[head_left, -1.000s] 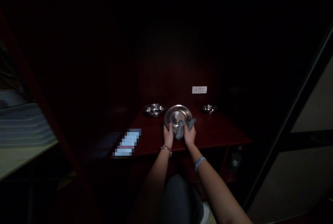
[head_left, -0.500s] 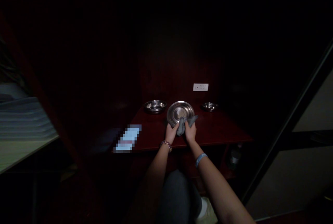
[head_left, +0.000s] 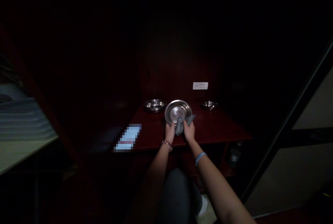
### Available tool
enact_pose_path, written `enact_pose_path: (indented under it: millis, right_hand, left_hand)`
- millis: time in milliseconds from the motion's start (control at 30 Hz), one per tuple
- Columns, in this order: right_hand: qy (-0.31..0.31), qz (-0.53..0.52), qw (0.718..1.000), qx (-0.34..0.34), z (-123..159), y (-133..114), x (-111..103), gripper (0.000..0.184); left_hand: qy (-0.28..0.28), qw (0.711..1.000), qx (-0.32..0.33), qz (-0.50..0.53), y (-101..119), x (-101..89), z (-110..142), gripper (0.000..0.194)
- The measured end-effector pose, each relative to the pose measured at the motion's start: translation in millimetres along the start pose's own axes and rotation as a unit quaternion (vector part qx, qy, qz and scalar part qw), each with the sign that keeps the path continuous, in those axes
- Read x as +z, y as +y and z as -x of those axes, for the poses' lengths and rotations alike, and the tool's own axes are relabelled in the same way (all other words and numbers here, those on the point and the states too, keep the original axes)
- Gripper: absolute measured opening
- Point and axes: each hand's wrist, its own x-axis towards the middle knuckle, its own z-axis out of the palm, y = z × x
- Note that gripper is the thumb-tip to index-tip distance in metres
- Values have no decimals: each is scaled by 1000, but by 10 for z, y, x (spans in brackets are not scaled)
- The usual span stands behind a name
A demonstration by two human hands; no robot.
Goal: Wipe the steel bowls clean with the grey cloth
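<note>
A shiny steel bowl [head_left: 177, 109] is held tilted above the dark red desk, its inside facing me. My left hand [head_left: 170, 132] grips the bowl's lower left rim, thumb on the inside. My right hand [head_left: 189, 131] is closed around a grey cloth [head_left: 179, 127] and presses it against the bowl's lower right rim. Part of the cloth hangs below the rim, and a corner sticks out to the right. The fingers behind the bowl are hidden.
On the desk [head_left: 215, 128] stand steel bowls [head_left: 155, 105] at the back left and a smaller steel bowl [head_left: 209, 105] at the back right. A pixelated bright rectangle [head_left: 128, 138] lies at the left edge. A wall socket [head_left: 200, 85] is behind. A jar [head_left: 235, 155] sits on the shelf below.
The bowl and both hands have shifted slightly left. The left thumb has moved a little on the rim, and the cloth has gone along with the right hand.
</note>
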Motion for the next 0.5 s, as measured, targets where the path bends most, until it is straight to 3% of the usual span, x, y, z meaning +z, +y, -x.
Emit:
enact_pose_path:
  millis: [333,500]
  right_hand:
    - [-3,-33,999,-4,-39,58,28,41]
    - [28,-66,997,-13,-51,64,22,40]
  left_hand:
    - [47,998,37,-29,-32,-37,-31,28]
    - [28,997,44,-48,-10,-20,8,36]
